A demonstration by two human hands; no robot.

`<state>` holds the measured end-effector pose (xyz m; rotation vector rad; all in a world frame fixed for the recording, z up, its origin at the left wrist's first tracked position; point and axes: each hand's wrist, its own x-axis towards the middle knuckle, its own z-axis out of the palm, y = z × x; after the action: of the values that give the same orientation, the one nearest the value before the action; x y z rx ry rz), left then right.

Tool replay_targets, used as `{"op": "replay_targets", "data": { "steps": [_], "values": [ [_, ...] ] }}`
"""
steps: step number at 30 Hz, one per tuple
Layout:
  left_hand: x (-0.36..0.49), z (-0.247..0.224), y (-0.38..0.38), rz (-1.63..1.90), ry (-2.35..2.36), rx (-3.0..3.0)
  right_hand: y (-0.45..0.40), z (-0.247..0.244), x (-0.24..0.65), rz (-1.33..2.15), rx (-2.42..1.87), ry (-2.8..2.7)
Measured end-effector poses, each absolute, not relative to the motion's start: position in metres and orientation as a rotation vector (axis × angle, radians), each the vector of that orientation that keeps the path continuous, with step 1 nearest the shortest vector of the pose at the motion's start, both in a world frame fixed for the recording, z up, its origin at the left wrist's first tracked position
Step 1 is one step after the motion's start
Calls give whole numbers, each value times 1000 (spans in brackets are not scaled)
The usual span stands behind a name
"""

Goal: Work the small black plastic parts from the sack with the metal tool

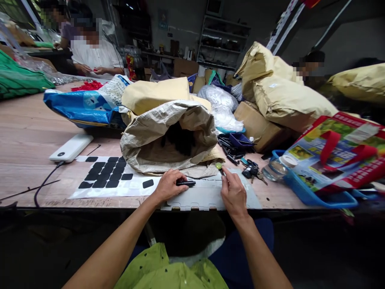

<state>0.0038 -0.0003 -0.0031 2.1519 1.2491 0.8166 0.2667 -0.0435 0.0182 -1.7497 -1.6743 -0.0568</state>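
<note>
My left hand (170, 185) rests at the table's front with its fingers closed round a short black cylindrical piece (185, 183). In my right hand (234, 192) is a small tool with a round yellow-green end (218, 165), pinched between thumb and forefinger. Both hands are over a flat grey-white board (207, 196). Just behind them lies an open woven sack (141, 138) with dark items deep inside. Left of my left hand, a white sheet (120, 190) carries several black rounded squares (115, 176).
A white power bank (71, 148) with a cable lies at the left. Black parts (230, 150), keys (261, 176), a clear bottle (278, 167) and a blue basket (319, 198) holding a colourful bag (333, 148) are on the right. People sit beyond the table.
</note>
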Motion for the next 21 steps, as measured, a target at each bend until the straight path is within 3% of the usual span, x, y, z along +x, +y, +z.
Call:
{"op": "replay_targets", "data": {
  "steps": [5, 21],
  "values": [
    [4, -5, 0, 823, 1261, 2145, -74, 29, 214, 353, -1415, -1752],
    [5, -8, 0, 848, 1259, 2155, -84, 24, 201, 359, -1499, -1776]
  ]
}}
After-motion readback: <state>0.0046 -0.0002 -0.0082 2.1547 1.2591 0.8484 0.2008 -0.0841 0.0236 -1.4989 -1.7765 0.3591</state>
